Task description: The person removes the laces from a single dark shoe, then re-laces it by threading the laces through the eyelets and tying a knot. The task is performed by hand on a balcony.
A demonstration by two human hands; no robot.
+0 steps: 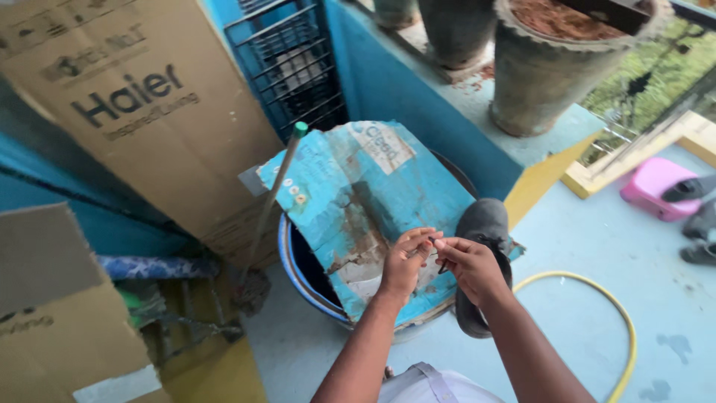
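Blue-walled balcony, with both hands working at a shoe's lace.

Over a round blue drum [292, 257] covered by a torn blue cardboard sheet [358, 194], the left hand [404, 261] and right hand [468, 266] each pinched the thin black lace [441, 263] of a grey fabric shoe [481, 224] lying on that sheet; whether the lace was threaded or tied could not be told. A yellow hose [623, 317] curved on the floor.

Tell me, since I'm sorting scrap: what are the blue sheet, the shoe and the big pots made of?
Blue sheet: likely printed cardboard, torn and creased. Shoe: seemingly dark grey matte fabric with a black lace. Pots: probably rough, weathered concrete or clay.
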